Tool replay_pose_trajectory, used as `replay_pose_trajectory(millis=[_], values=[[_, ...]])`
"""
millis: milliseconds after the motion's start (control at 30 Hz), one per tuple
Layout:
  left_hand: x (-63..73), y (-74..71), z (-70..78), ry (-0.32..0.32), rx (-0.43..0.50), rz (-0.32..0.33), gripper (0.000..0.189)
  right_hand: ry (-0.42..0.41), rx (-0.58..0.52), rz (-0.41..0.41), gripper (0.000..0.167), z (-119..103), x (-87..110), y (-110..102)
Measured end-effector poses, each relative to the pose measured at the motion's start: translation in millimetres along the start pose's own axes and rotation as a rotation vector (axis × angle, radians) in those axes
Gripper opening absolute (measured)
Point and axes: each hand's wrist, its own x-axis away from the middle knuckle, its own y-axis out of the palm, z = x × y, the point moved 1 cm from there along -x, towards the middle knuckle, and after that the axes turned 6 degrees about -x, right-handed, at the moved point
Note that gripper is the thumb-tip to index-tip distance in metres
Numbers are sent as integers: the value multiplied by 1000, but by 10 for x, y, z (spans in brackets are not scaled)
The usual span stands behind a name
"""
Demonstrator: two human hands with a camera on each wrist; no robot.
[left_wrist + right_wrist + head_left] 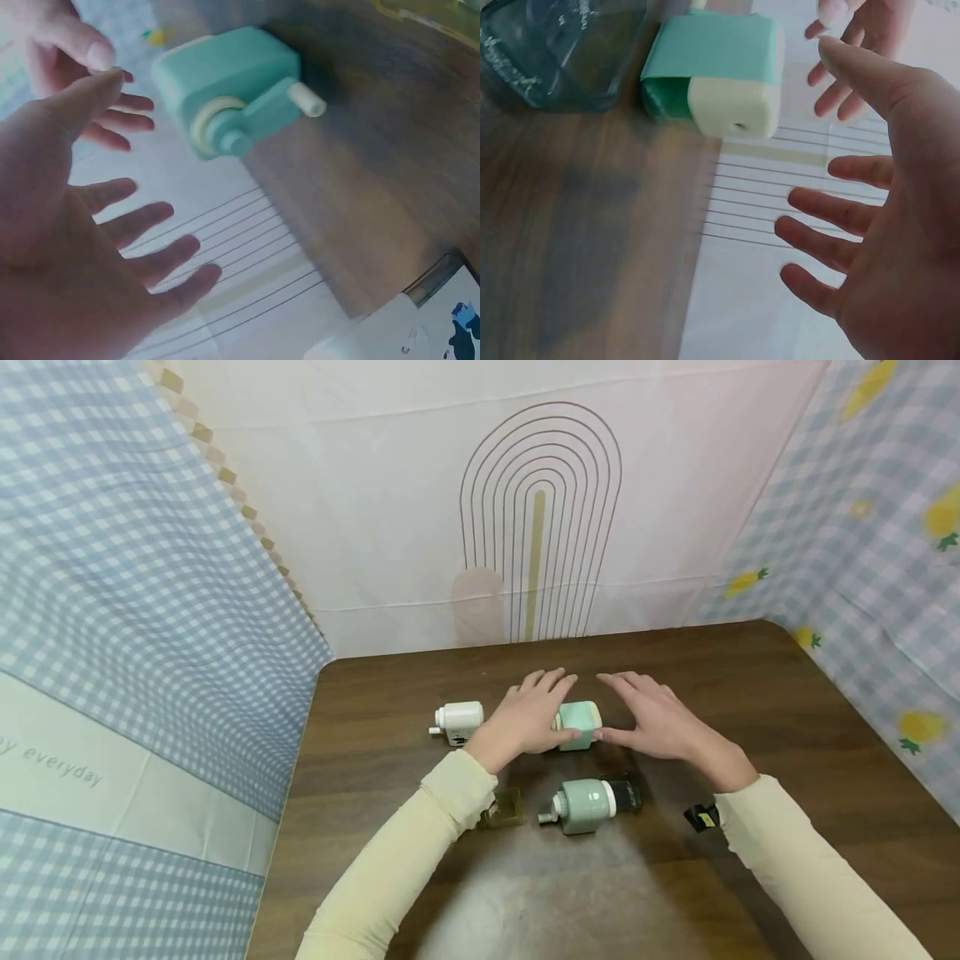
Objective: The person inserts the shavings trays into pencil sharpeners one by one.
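A mint-green crank pencil sharpener (580,720) stands on the wooden table between my two hands. My left hand (528,714), fingers extended, is just left of it and covers part of it in the head view. On its other side is my right hand (656,718), fingers spread, thumb close to the sharpener. Whether either thumb touches it I cannot tell. The left wrist view shows its crank handle (306,99); the right wrist view shows its cream end and an open hollow (667,97) in the body. Neither hand grips anything.
A white crank sharpener (461,718) stands left of my left hand. Nearer me is a grey-green sharpener (585,803), with a dark see-through container (628,797) beside it. A yellowish see-through container (507,808) lies by my left sleeve. Cloth hangs behind the table.
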Motion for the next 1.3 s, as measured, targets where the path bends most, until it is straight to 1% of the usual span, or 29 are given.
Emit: replay_pose_trajectory(millis=[100, 200, 267, 367, 533, 700, 800, 933, 1000, 1100, 1200, 1300], values=[[107, -78, -37, 2, -10, 38, 90, -24, 49, 50, 95, -55, 26, -33], [186, -155, -27, 16, -5, 73, 91, -52, 79, 101, 94, -93, 57, -58], [218, -202, -6, 27, 9, 98, 92, -70, 91, 135, 94, -106, 71, -70], [254, -259, 18, 23, 30, 118, 94, -98, 106, 171, 94, -122, 80, -80], [326, -306, 8, 2, 77, 137, 98, -126, 116, 196, 95, -166, 93, -94], [414, -338, -23, -24, 111, 195, 99, -118, 120, 207, 95, -209, 114, -113], [468, -348, -11, -25, 146, 210, 99, -118, 126, 208, 96, -225, 138, -120], [516, -320, 24, -16, 183, 202, 100, -125, 127, 211, 95, -232, 179, -115], [525, -289, 40, -18, 186, 193, 100, -126, 126, 211, 95, -230, 202, -107], [535, -230, 65, -29, 186, 165, 100, -124, 121, 205, 96, -224, 236, -85], [554, -166, 103, -31, 197, 122, 101, -129, 105, 196, 95, -209, 274, -56], [585, -115, 154, -28, 206, 85, 101, -137, 71, 178, 94, -192, 320, -31]])
